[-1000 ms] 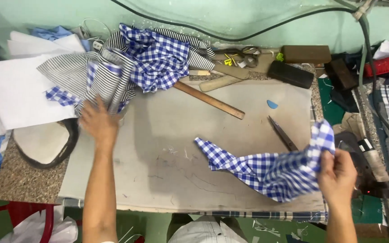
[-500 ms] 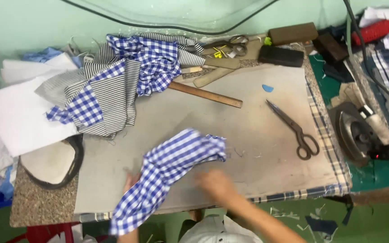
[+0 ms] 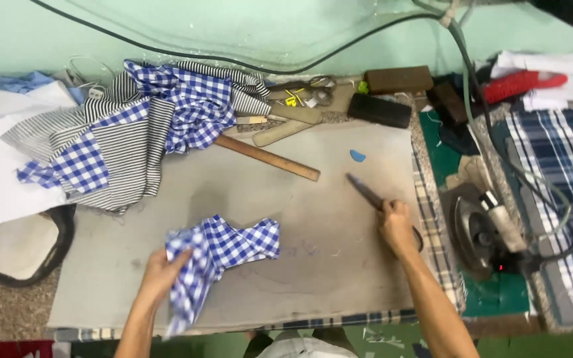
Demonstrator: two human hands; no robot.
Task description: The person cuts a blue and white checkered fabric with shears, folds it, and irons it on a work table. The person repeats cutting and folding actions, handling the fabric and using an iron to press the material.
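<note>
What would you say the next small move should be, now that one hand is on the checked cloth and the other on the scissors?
Probably lift the scissors and bring them over to the blue-and-white checked cloth. The right hand already covers their handles, blades lying flat on the grey board, while the left hand grips the bunched cloth. Spreading the cloth flat first may help.

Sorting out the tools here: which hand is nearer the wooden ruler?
Right. The right hand grips the scissors just right of the wooden ruler; the left hand holds the checked cloth, farther below it.
</note>
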